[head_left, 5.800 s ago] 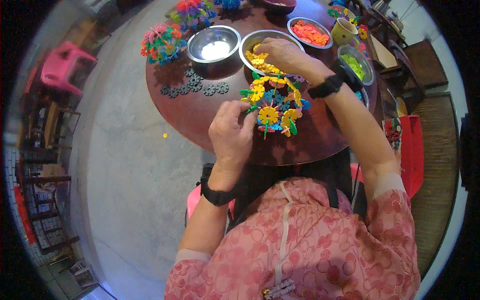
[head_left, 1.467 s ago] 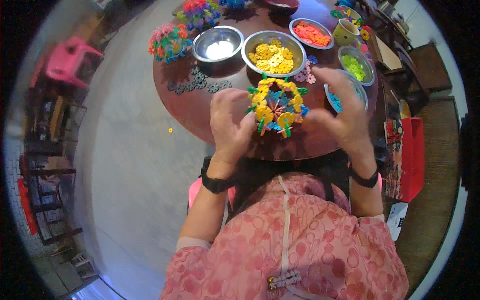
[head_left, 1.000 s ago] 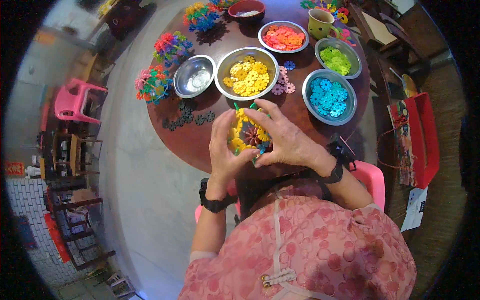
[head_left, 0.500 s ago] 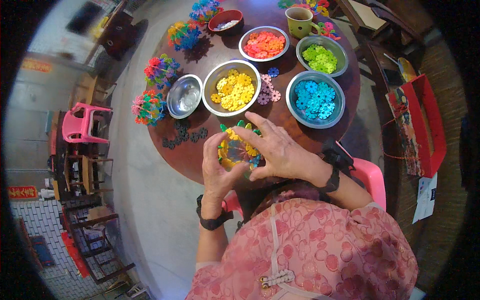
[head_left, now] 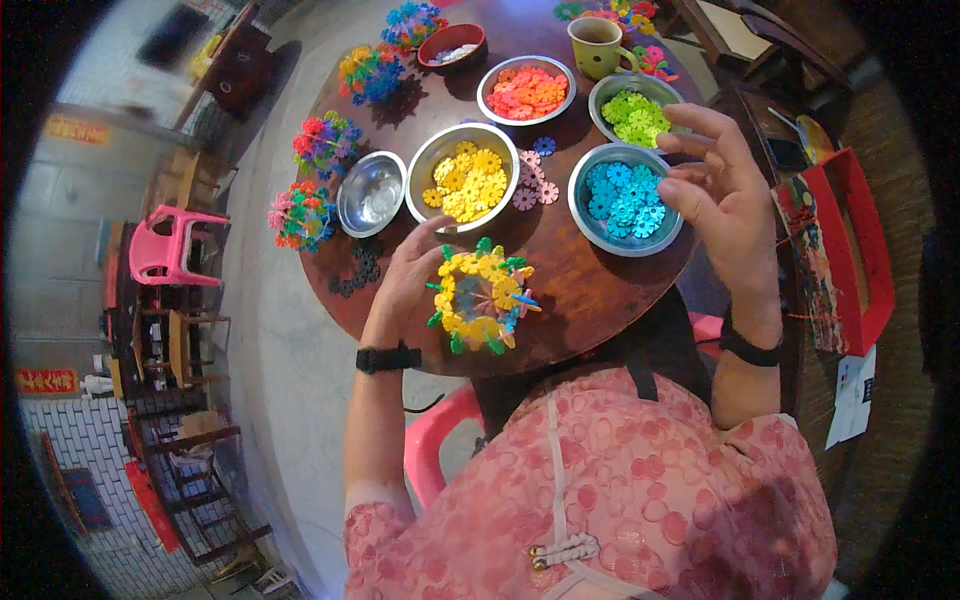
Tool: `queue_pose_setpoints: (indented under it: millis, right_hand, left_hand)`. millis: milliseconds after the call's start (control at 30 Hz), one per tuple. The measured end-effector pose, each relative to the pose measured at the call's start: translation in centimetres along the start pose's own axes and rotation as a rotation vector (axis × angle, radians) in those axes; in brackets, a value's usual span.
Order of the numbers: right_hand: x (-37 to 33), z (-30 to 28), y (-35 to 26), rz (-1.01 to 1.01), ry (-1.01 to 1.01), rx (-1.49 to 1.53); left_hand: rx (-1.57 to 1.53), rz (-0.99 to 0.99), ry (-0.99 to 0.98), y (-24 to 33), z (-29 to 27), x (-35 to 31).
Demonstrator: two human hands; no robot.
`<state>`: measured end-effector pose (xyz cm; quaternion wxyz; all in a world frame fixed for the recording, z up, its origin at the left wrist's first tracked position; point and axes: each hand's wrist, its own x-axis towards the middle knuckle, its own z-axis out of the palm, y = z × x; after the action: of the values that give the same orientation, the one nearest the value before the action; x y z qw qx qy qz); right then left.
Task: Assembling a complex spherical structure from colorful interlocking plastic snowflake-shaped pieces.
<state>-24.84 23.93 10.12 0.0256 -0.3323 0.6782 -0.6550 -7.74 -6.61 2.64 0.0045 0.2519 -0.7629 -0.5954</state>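
Observation:
A ball-shaped piece built of yellow and green snowflake discs [head_left: 484, 298], with a hollow middle and some blue at its right side, rests near the table's front edge. Beside its left edge is my left hand [head_left: 408, 268], fingers stretched toward the rim of the bowl of yellow discs [head_left: 464, 131]; whether it touches the piece I cannot tell. My right hand [head_left: 728, 190] is raised by the right rims of the bowl of blue discs [head_left: 630, 245] and the bowl of green discs [head_left: 600, 95]. Its fingers are spread and curved, with nothing visible between them.
Loose pink discs [head_left: 527, 183] lie between the bowls, black discs [head_left: 355, 275] at the left. An empty metal bowl [head_left: 371, 195], a bowl of orange discs [head_left: 528, 90], a reddish bowl [head_left: 452, 45] and a mug [head_left: 596, 48] stand around. Colourful disc balls [head_left: 300, 214] line the left edge.
Both hands have come off the yellow and green piece, which now sits on the table. My right hand moved up and right to the bowls; my left shifted slightly left and up.

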Motion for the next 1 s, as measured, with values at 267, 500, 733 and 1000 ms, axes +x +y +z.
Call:
queue_pose_setpoints:
  millis: [267, 500, 733, 1000]
  right_hand:
    - [0.7, -3.2, 5.5, 0.271, 0.006, 0.034]
    - [-1.3, -3.8, 9.9, 0.255, 0.052, -0.131]
    - [-1.7, -3.0, 11.3, 0.187, 0.014, -0.256]
    - [-1.3, -3.6, 11.6, 0.18, 0.036, -0.319]
  left_hand:
    - [-0.429, 0.107, 0.148, -1.0, 0.1, 2.7]
    - [-0.31, 0.17, 0.216, 0.7, 0.0, 4.9]
    - [-0.32, 0.23, 0.203, 0.3, -0.5, 8.8]
    - [-0.293, 0.195, 0.249, 0.9, -0.9, 10.6]
